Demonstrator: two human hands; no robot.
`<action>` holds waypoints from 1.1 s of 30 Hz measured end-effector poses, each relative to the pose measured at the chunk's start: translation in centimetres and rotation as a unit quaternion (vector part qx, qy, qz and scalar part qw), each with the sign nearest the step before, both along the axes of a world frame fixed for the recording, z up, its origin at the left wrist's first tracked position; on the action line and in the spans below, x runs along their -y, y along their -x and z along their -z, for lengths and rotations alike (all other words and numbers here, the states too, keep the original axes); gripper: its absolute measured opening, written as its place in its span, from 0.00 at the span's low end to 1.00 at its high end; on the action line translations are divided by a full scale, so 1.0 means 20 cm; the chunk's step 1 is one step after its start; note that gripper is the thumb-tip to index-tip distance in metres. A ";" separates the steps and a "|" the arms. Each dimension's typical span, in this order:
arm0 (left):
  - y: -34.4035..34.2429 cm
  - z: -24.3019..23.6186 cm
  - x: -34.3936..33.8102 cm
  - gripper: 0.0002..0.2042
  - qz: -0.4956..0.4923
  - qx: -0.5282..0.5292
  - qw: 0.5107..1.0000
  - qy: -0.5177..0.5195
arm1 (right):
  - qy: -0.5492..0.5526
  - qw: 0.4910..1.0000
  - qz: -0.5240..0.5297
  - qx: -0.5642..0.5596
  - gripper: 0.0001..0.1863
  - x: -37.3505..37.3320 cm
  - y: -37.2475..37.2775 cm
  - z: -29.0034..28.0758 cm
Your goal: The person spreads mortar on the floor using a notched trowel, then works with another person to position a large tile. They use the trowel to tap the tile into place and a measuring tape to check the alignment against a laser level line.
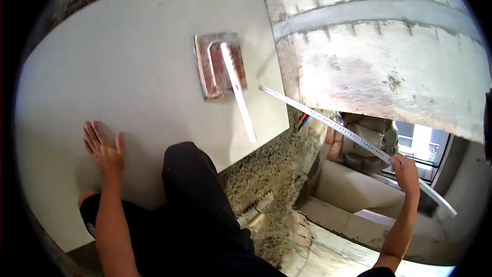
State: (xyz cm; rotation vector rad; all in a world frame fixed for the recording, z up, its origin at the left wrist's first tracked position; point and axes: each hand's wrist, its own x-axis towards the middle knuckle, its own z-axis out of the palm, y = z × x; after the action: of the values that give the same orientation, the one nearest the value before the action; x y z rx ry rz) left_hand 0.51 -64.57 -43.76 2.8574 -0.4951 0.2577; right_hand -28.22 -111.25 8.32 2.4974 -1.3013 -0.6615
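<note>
My left hand [105, 154] lies flat on a large pale grey tile [133, 72], fingers stretched out, with nothing in it. At the right, my right hand [406, 173] is closed around a white measuring tape strip [328, 122]. One end of the strip reaches over the tile's right edge; the other bends down past my hand. On the tile sits a worn, reddish-brown hand float [219, 74] with a frame-like handle. A slim white stick [241, 100] with a red mark lies across it and extends past it toward my knee.
My bent knee [187, 164] is over the tile's near edge. Rough grey mortar [261, 174] borders the tile, with a notched piece [256, 210] on it. A whitish wall [379, 66] with a grey band rises at right. Beyond the mortar is an opening with sacks [366, 161].
</note>
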 end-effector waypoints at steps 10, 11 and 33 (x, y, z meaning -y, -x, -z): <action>-0.17 0.08 0.01 0.34 -0.110 0.023 0.993 -0.032 | 0.141 0.965 -0.120 -0.183 0.19 0.27 -0.60 -0.04; -0.18 0.08 0.00 0.34 -0.109 0.024 0.993 -0.032 | 0.135 0.965 -0.125 -0.186 0.19 0.30 -0.62 -0.03; -0.20 0.13 -0.01 0.33 -0.098 0.054 0.994 0.003 | 0.077 0.972 -0.124 -0.186 0.20 0.50 -0.55 0.31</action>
State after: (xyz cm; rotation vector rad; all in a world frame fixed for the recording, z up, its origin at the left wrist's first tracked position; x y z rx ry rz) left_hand 4.48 -64.40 -46.34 2.8987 -0.2301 0.4478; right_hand -17.15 -121.33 2.06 2.2220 -0.8558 -0.8780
